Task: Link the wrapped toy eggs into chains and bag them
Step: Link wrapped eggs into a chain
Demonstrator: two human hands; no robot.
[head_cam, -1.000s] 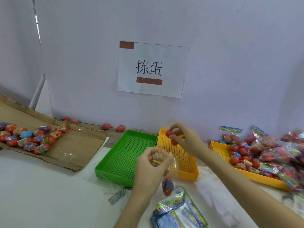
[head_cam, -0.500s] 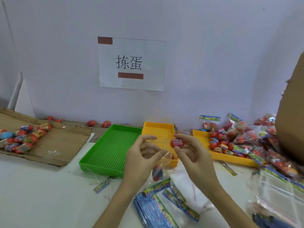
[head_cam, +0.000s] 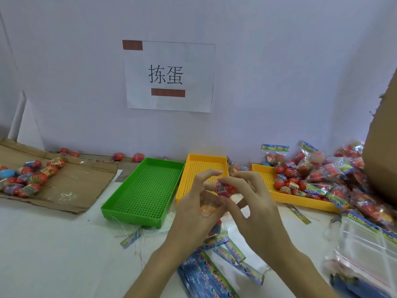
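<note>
Both hands meet, right hand [head_cam: 255, 209] pinching egg [head_cam: 225, 188]

Bright even light, soft shadows, wide-angle bending, blurred edges

Single head view, looking forward and down from just behind the green tray [head_cam: 143, 193], close in, wall sign [head_cam: 169, 76] straight ahead.

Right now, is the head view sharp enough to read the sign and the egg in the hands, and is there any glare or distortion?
Head view: the paper sign is crisp and readable; the wrapped egg pinched by the right hand is soft, its label unreadable; the clear bag in the left hand barely shows; lighting is even, shadows faint; wide-angle bending shows at the edges.
</note>
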